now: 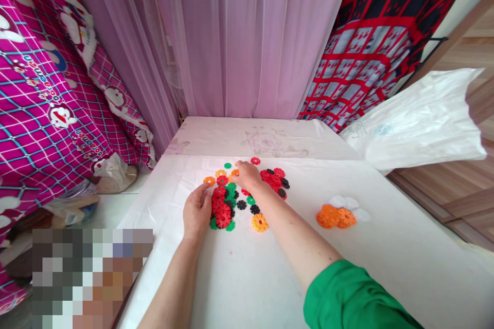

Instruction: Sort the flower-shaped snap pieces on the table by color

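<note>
Tabletop [254, 277] | right hand [247, 176] at orange disc [234, 173] | left hand [197, 212] (beside red discs [223, 215])

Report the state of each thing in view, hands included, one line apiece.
Left hand: curved beside the near red discs, grip unclear
Right hand: at an orange disc, hold unclear
Near red discs: piled, overlapping
Far red discs: heaped with black discs
Right orange discs: heaped
White discs: overlapping, behind them
Yellow-orange disc: lying flat
Curtain: hanging in folds
White bag: creased

This looks like a room in a home, with long pleated purple curtains [250, 36], checked magenta cartoon-print fabric [42, 82] and a white floral-patterned tablecloth [266, 139].
</note>
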Demonstrator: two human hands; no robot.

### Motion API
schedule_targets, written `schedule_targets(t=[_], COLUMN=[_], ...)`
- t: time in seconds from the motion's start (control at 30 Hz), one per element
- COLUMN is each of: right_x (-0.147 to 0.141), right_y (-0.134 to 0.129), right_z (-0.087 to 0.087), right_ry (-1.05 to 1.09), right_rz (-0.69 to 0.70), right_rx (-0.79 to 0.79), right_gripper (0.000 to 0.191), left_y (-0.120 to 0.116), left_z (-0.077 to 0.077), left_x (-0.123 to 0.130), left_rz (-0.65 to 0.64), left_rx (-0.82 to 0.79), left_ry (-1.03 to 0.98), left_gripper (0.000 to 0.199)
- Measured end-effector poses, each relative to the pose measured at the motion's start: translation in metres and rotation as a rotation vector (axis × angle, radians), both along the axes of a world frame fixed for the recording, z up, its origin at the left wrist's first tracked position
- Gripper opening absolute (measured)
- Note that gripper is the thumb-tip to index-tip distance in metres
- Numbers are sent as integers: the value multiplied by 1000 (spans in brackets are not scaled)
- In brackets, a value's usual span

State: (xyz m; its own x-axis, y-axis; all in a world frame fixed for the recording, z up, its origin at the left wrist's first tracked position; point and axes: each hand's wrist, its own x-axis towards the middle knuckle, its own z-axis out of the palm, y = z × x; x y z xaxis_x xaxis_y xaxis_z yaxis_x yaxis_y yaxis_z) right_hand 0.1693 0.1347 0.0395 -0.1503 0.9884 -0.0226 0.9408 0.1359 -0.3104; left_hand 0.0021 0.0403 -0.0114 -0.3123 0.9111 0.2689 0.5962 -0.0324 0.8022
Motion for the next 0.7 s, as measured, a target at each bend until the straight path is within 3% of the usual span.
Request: schedule_targets(t=[0.17,0.3,0.47,0.7], right_x=[28,58,84,80], right_y=[-26,-72,-130,-148], right_z=[8,3,-10,-7], right_ry=[132,320,372,247], right_rz=[-28,-2,53,130], right_rx=[29,90,160,144], right_gripper=[48,49,51,51], left_y=[0,1,1,1], left_z=[0,-1,-3,1], left_x=[0,-1,-2,-1], left_rz=[-9,-10,-14,-5], left_rx=[1,-1,11,-20], left_ry=[-16,1,41,47], left_gripper=[33,33,33,34])
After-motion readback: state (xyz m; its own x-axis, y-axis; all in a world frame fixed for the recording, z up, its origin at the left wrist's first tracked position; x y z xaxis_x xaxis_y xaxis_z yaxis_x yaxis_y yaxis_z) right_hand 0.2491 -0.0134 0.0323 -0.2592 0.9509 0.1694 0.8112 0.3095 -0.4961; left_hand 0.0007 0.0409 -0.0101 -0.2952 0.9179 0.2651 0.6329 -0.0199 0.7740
